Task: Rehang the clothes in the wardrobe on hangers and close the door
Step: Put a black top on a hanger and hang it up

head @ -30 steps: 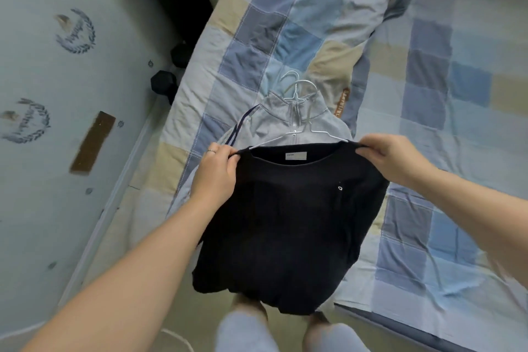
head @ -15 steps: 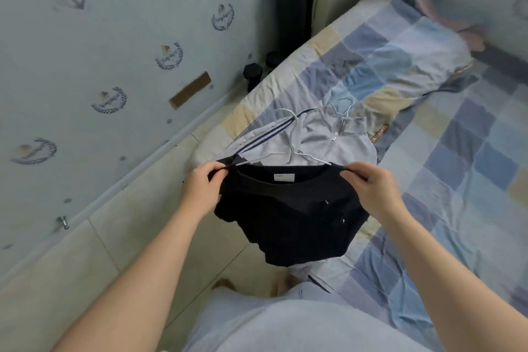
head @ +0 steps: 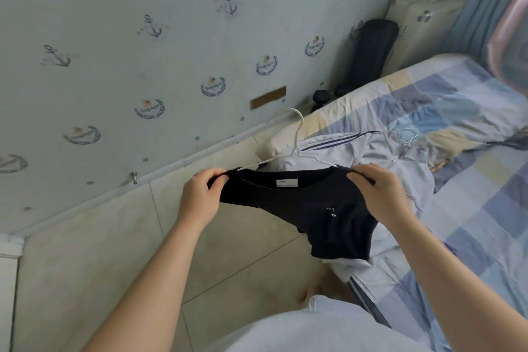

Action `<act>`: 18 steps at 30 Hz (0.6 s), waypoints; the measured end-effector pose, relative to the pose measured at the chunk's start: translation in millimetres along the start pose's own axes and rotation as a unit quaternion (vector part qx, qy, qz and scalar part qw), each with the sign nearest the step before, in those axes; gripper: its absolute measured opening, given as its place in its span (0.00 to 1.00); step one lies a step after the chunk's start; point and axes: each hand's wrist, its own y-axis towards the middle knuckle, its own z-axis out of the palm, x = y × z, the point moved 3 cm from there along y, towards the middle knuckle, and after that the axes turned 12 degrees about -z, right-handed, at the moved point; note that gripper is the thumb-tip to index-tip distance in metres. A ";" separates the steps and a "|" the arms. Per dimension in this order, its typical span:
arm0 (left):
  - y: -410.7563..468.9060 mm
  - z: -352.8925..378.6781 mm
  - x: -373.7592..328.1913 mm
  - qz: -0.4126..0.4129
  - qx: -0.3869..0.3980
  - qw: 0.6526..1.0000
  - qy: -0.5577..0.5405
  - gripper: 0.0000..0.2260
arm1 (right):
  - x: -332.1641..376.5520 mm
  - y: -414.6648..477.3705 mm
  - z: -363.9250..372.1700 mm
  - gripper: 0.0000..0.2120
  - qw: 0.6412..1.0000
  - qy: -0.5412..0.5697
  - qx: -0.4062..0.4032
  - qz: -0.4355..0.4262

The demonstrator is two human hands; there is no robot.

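Since swinging away from the bed (head: 471, 180), holds black T-shirt (head: 308, 208) over the floor (head: 114, 251), shoulders pinched by left grip (head: 200, 197) and right grip (head: 383, 194), on white hanger (head: 297, 134); likely wardrobe-ready.

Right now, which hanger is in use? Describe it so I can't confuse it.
Start at the patchwork bed; beside it the left hand and right hand hold a black top. The white hanger pokes up from its neckline, hook raised; the other hanger lies flat on the grey jacket.
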 end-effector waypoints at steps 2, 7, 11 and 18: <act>-17.6 -31.8 27.0 0.004 -0.002 1.000 0.002 0.06 | 29.2 -29.6 22.2 0.08 1.000 -0.001 0.002 -0.007; -72.2 -96.9 82.2 -0.004 -0.008 1.000 -0.006 0.06 | 92.2 -89.7 60.4 0.14 0.999 0.006 0.033 -0.017; -112.6 -135.6 111.1 -0.004 -0.034 0.999 -0.005 0.07 | 127.8 -117.3 73.6 0.17 0.998 -0.001 0.054 -0.024; -189.7 -178.8 146.4 -0.011 -0.111 0.994 -0.019 0.06 | 168.6 -164.4 86.7 0.20 0.993 -0.006 0.075 -0.088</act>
